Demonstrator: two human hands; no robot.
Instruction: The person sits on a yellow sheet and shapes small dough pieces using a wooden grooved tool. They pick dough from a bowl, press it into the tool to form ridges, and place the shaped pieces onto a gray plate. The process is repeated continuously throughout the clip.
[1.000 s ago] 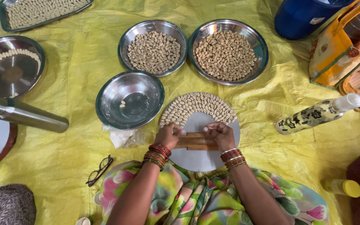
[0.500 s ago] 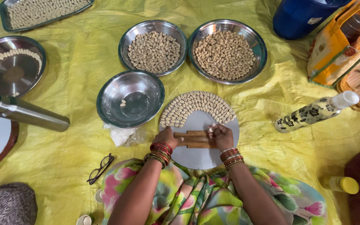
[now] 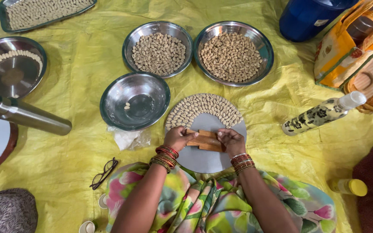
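Here both hands, left and right, grip ridged wooden block over round grey board.

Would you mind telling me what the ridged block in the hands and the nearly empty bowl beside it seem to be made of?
The ridged block looks like wood: matte brown with fine parallel grooves. The nearly empty bowl appears to be polished steel: silvery, with mirror-like reflections inside.

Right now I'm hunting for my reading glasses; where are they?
In the head view, the glasses lie on the yellow sheet at lower left, beside the person's left forearm, below the crumpled plastic bag.
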